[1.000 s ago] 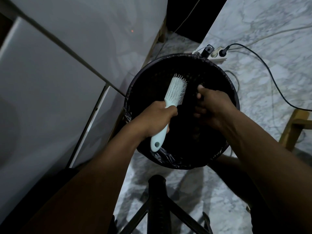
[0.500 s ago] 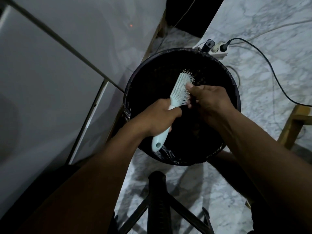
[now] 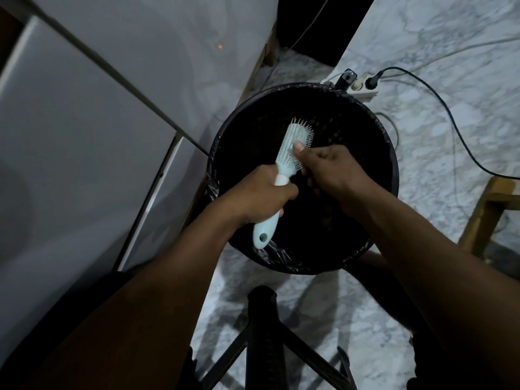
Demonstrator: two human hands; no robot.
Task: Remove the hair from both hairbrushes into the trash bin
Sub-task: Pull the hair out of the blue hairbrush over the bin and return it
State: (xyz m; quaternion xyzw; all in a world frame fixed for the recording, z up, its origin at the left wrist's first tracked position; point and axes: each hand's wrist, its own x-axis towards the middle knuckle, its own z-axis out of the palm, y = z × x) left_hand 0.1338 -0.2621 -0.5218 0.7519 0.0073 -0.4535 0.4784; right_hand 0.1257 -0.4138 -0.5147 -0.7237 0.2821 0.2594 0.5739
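A pale blue hairbrush (image 3: 284,153) is held over the black trash bin (image 3: 222,153), which is lined with a dark bag. My left hand (image 3: 261,198) is closed around the brush's handle, whose end sticks out below my fist. My right hand (image 3: 334,170) presses on the bristles, thumb on the middle of the brush head and fingers curled beneath. Whether hair is pinched between those fingers cannot be made out. Only this one brush is in view.
A white cabinet (image 3: 84,122) stands close on the left of the bin. A power strip (image 3: 363,85) with plugs and a black cable (image 3: 450,130) lies on the marble floor behind it. A wooden leg (image 3: 486,215) is at right, a black stand (image 3: 264,333) at my feet.
My right hand went from apart from the brush onto its bristles, thumb now on the head's middle. The left hand tilted the brush head slightly upright.
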